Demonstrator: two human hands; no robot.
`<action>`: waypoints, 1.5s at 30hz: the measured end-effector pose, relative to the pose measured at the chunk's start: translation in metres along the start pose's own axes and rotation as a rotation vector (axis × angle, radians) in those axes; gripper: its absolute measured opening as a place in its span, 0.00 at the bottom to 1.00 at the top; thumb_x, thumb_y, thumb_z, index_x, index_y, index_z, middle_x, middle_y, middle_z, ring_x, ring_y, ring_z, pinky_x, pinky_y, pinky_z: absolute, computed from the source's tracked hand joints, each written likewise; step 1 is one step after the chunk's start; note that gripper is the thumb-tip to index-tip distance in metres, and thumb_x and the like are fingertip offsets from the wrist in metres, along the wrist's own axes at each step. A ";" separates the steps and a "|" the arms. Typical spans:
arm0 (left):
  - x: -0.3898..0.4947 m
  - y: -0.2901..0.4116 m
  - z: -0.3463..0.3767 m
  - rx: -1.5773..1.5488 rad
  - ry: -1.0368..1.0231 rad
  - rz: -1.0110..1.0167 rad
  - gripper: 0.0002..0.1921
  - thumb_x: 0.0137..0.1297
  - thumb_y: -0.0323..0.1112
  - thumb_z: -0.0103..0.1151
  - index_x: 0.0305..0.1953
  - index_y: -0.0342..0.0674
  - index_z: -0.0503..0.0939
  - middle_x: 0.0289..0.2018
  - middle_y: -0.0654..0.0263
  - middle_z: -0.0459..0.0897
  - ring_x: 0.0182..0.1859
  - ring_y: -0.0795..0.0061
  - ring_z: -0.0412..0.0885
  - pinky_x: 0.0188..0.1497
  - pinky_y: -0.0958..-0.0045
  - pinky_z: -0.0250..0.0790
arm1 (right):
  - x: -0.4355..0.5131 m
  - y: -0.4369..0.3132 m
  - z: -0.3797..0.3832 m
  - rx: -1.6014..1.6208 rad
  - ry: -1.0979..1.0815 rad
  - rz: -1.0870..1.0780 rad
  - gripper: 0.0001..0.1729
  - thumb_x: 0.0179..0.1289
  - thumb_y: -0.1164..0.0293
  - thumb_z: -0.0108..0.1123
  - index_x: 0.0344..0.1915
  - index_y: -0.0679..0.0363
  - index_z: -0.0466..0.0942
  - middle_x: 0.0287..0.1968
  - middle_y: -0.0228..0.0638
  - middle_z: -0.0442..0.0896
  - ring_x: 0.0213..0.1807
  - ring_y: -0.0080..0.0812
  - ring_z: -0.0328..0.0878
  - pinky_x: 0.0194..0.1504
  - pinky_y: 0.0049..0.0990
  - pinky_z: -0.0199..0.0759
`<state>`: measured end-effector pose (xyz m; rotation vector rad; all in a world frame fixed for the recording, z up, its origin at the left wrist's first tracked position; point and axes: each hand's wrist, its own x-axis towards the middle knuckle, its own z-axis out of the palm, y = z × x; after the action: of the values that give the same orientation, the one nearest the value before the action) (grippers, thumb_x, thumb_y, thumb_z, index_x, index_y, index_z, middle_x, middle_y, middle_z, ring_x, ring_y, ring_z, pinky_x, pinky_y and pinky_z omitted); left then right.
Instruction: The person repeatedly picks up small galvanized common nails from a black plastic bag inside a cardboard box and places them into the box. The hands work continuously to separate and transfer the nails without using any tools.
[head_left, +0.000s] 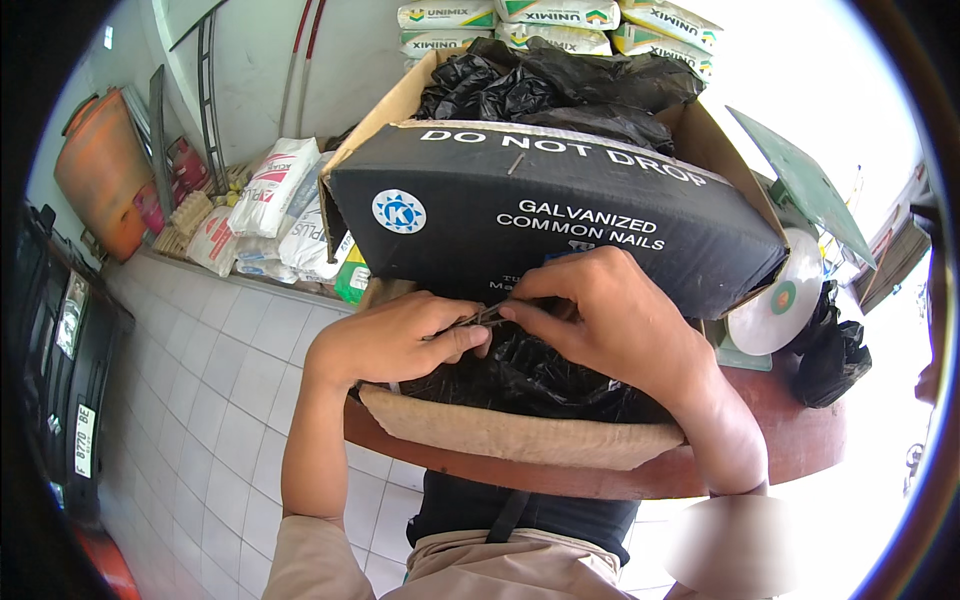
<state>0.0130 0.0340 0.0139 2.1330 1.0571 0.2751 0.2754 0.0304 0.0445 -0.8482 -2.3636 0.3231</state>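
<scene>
Several thin metal nails (489, 315) lie between my two hands, above a lower cardboard box (517, 435) lined with black plastic (555, 375). My left hand (405, 334) pinches the nails between thumb and fingers. From the right, my right hand (600, 307) grips the end of one or more of them with thumb and forefinger. Just beyond my hands stands a larger black cardboard box (450, 217) printed for galvanized common nails, filled with crumpled black plastic (517, 82). One nail (515, 164) rests on its front flap. The contents under my hands are partly hidden.
The boxes stand on a brown wooden table (787, 420). At right are a scale with a round white dial (776, 292) and a black plastic bag (832, 360). Filled sacks (274, 187) lie by the wall, more (559, 15) are stacked behind, and a dark vehicle (67, 360) stands left.
</scene>
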 end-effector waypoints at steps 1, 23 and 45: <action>0.000 0.000 0.000 -0.014 -0.006 -0.008 0.22 0.90 0.49 0.51 0.50 0.33 0.85 0.28 0.62 0.83 0.33 0.72 0.81 0.42 0.68 0.74 | 0.000 0.000 0.001 0.022 0.018 -0.023 0.07 0.69 0.72 0.75 0.40 0.66 0.92 0.34 0.47 0.91 0.34 0.50 0.91 0.38 0.39 0.84; 0.000 -0.001 -0.001 -0.023 0.078 0.096 0.20 0.89 0.47 0.53 0.45 0.35 0.84 0.26 0.63 0.79 0.31 0.69 0.77 0.39 0.65 0.71 | -0.007 -0.008 -0.014 -0.242 -0.196 0.182 0.18 0.66 0.56 0.80 0.36 0.61 0.89 0.26 0.46 0.88 0.34 0.52 0.90 0.41 0.44 0.83; 0.001 0.005 -0.003 0.039 0.128 0.019 0.19 0.87 0.46 0.56 0.43 0.39 0.87 0.24 0.62 0.81 0.28 0.71 0.79 0.37 0.65 0.72 | -0.019 -0.005 -0.025 -0.280 -0.198 0.140 0.08 0.68 0.72 0.72 0.44 0.62 0.92 0.42 0.48 0.93 0.46 0.55 0.90 0.49 0.46 0.84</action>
<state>0.0153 0.0349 0.0194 2.1853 1.1231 0.4081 0.2996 0.0155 0.0573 -1.1632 -2.5779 0.1377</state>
